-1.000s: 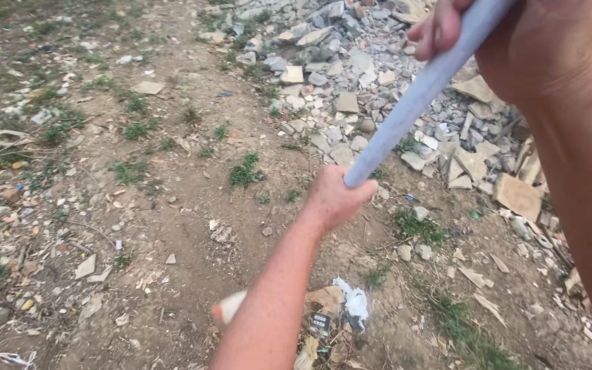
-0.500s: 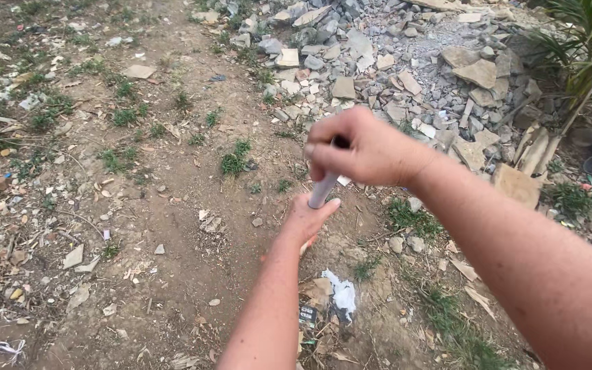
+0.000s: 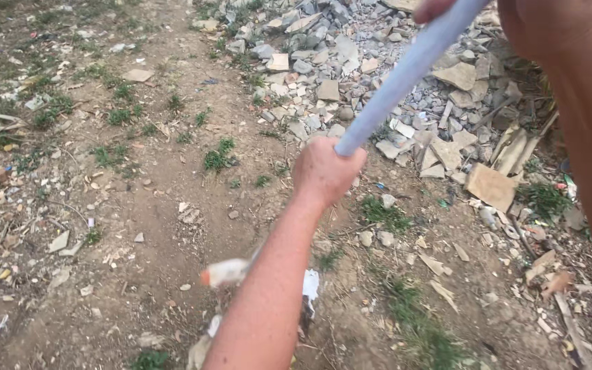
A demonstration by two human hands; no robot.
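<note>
fingers of both hands grip the pole (image 3: 405,75), raised again since.

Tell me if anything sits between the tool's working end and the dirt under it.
Cannot say for sure. The left hand and right hand grip the pale handle, but the left forearm hides most of the blurred, orange-tipped end. Near it lie only small stones and a white scrap.

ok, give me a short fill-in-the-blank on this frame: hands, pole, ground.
1. Both hands grip one pale ____.
2. The left hand grips the pole at its ____ end.
3. The right hand shows at the frame's ____ edge.
4. Behind the pole lies a heap of ____.

Missing words: pole; lower; top; rubble
</note>
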